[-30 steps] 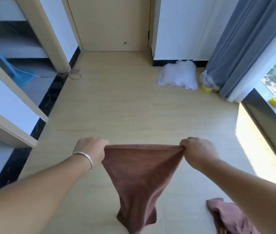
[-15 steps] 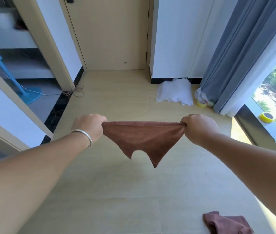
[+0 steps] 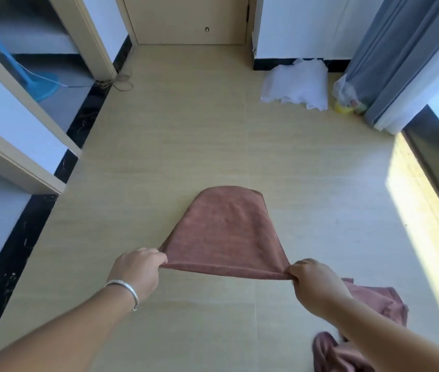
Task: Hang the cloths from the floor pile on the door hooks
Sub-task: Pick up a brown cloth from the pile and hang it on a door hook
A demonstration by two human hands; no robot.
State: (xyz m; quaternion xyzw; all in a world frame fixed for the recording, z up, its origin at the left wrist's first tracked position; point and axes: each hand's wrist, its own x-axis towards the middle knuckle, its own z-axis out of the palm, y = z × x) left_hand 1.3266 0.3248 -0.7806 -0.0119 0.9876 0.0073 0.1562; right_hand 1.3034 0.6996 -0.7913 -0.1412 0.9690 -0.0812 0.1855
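**Both hands pinch one edge of the cloth, door straight ahead**

Pinched at its two near corners, the reddish-brown terry cloth [image 3: 226,234] is stretched taut between the left hand [image 3: 138,272] and the right hand [image 3: 313,284]. Each hand is closed tight on a corner, thumb against curled fingers, with nothing else in its hold. The held edge runs left to right across the body, and that is the cloth's long axis at this moment. From that edge the cloth fans forward and away from the person, narrowing to a rounded far end. Whether that far end rests on the pale wood-look floor [image 3: 186,146] or billows just above it, I cannot tell from this angle.

The pale wooden door [image 3: 186,20] stands dead ahead at the end of the passage, well apart from the cloth, and its hooks are not in view. So the coming move looks like a carry forward and up, with the stretched edge already square to the door. Neither hand is clearly nearer to it.

The cloth looks soft, matte and short-napped, limp enough to drape. More crumpled reddish-brown cloths of the floor pile [image 3: 368,304] lie just beside and under the right forearm. A crumpled white cloth [image 3: 297,85] sits near the grey curtain [image 3: 390,55].
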